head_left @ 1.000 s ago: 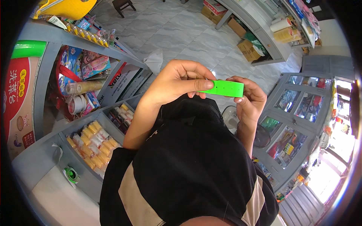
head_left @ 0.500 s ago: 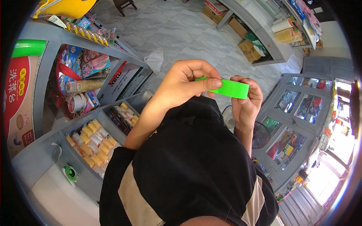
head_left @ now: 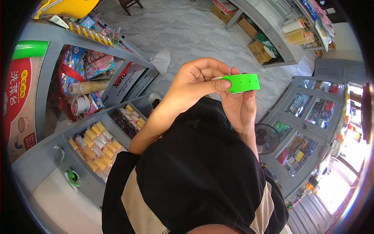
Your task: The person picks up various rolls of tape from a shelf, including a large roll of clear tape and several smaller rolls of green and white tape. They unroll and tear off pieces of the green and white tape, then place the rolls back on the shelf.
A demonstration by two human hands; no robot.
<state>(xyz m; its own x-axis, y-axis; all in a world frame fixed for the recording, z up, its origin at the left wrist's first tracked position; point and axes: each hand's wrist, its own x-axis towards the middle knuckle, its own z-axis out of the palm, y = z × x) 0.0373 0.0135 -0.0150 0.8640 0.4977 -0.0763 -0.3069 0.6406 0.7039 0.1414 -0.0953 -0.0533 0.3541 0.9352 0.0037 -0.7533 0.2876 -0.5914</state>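
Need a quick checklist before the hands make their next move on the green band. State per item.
1. Left hand secure on the green band: ok, thumb pressed over its left part.
2. Right hand gripping the band: cannot tell; it sits behind and below, partly covered.
3. Band's front face in view: ok, faces the camera, with dark dots.
4. Band's back face checked: cannot tell, hidden.
5. Hands clear of the yellow packs in the drawer: ok, both are apart from them.
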